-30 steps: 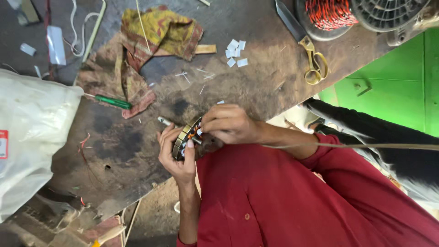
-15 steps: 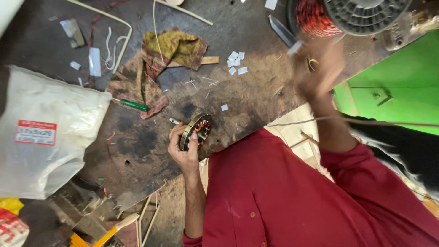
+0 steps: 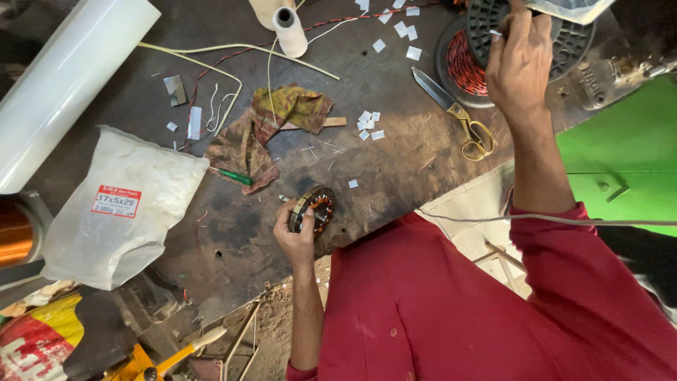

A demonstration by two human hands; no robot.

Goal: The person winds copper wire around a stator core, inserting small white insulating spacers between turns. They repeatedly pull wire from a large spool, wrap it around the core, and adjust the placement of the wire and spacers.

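Entry: my right hand (image 3: 520, 60), off the stator (image 3: 314, 209) since a second ago, now pinches something small at the wire spool (image 3: 493, 49); left hand (image 3: 296, 236) grips the stator, winding paused.

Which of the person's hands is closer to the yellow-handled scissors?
The right hand. It is up on the black wire spool, just above the scissors. The left hand holds the round stator farther away, nearer the body.

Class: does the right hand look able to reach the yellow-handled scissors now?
Probably yes: the scissors lie uncovered on the table beside the right hand, which is at the wire spool.
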